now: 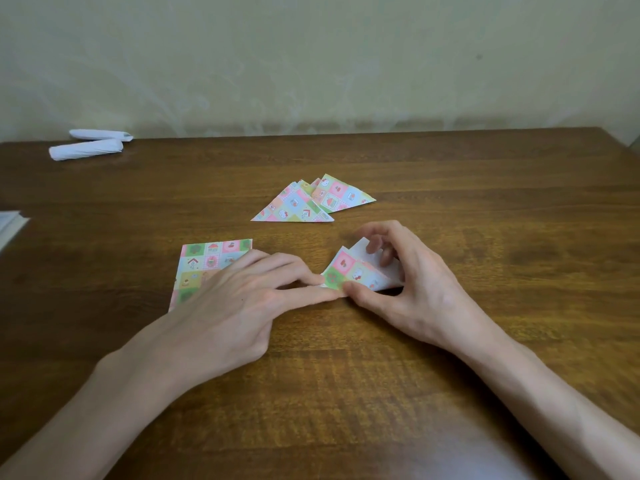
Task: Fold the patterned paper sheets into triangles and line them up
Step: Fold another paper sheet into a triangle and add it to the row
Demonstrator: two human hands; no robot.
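Note:
A patterned paper sheet [349,270], half folded with its white underside showing, lies on the wooden table [346,375] at centre. My right hand [412,289] pinches it between thumb and fingers and lifts its upper flap. My left hand [228,303] lies flat with its fingertips pressing the sheet's left corner. Under my left hand lies a flat stack of unfolded patterned squares [204,261]. Farther back rest folded patterned triangles [298,206], overlapping one another, with another folded triangle [341,194] fanned out to their right.
Two white rolled paper pieces [88,150] lie at the table's far left corner by the pale wall. A white object [8,225] pokes in at the left edge. The table's right back corner sits near the frame's right edge.

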